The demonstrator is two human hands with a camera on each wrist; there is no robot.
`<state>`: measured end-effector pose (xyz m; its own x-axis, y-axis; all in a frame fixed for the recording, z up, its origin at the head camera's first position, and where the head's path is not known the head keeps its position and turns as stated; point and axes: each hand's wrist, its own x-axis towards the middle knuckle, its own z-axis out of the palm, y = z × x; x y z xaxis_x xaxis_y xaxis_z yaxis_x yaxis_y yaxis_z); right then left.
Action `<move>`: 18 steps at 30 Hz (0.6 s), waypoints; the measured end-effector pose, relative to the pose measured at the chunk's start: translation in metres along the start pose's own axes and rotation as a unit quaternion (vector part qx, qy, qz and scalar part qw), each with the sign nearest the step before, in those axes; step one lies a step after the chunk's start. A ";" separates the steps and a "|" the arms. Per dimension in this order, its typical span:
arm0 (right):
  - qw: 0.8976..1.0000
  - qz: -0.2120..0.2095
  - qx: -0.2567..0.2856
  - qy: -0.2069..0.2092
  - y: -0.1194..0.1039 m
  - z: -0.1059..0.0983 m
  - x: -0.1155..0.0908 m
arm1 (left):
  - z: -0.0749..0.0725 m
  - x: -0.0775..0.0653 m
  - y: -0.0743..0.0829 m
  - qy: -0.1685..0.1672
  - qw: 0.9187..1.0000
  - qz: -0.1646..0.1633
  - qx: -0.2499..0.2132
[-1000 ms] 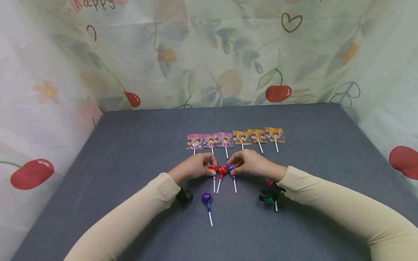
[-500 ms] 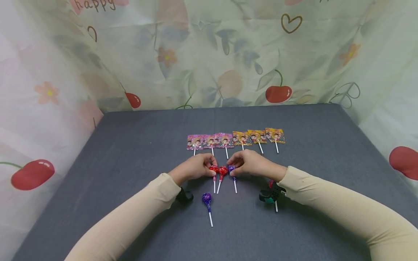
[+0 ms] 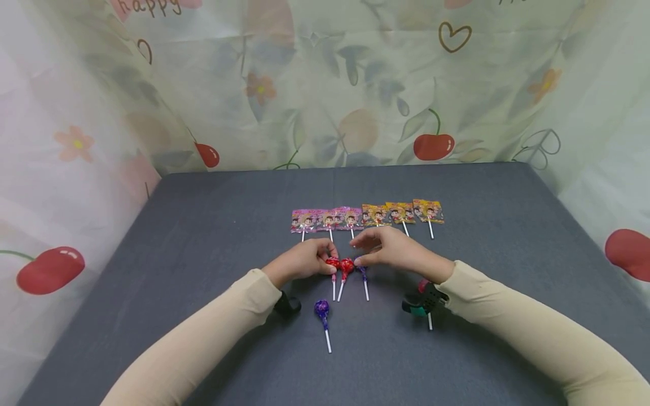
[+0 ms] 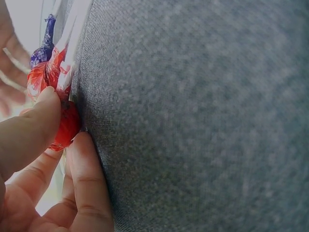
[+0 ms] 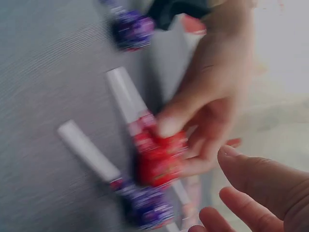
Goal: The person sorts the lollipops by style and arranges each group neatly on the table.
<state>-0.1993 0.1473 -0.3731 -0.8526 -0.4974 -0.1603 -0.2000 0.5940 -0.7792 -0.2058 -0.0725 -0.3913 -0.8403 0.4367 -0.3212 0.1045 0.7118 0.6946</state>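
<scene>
With thumb and fingers, my left hand (image 3: 304, 259) pinches the head of a red-wrapped lollipop (image 4: 68, 125). A second red lollipop (image 3: 347, 266) lies against its right side, its white stick slanting toward me. Right of that lies a purple lollipop (image 3: 363, 273); its head is partly hidden by my right hand (image 3: 393, 248) in the head view. The right wrist view shows that hand's thumb and fingers (image 5: 260, 176) spread apart with nothing between them, away from the purple lollipop. Another purple lollipop (image 3: 322, 310) lies nearer to me on the grey table.
Behind the hands runs a row of flat-packed lollipops, pink packets (image 3: 303, 221) at left and yellow packets (image 3: 428, 211) at right. Under my right wrist's black camera mount (image 3: 429, 299) lies another lollipop, mostly hidden, its white stick (image 3: 430, 321) showing. A patterned curtain (image 3: 315, 84) encloses the table (image 3: 228, 214).
My right hand has let go of the purple lollipop, its fingers spreading and lifting slightly away to the right. The left hand keeps its pinch on the red lollipop.
</scene>
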 end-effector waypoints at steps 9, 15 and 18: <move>0.995 -0.051 0.084 -0.005 -0.021 0.007 -0.013 | 0.000 0.000 0.001 0.002 1.000 -0.005 0.003; 0.989 -0.076 0.119 -0.043 -0.029 0.028 -0.019 | 0.000 -0.001 0.001 0.008 1.000 0.002 0.015; 0.988 -0.080 0.115 -0.062 -0.029 0.040 -0.021 | 0.001 -0.001 0.001 0.007 1.000 0.009 0.018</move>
<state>-0.1564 0.1145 -0.3713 -0.7504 -0.6554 -0.0855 -0.1999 0.3483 -0.9158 -0.2043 -0.0717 -0.3904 -0.8460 0.4411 -0.2996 0.1378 0.7236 0.6763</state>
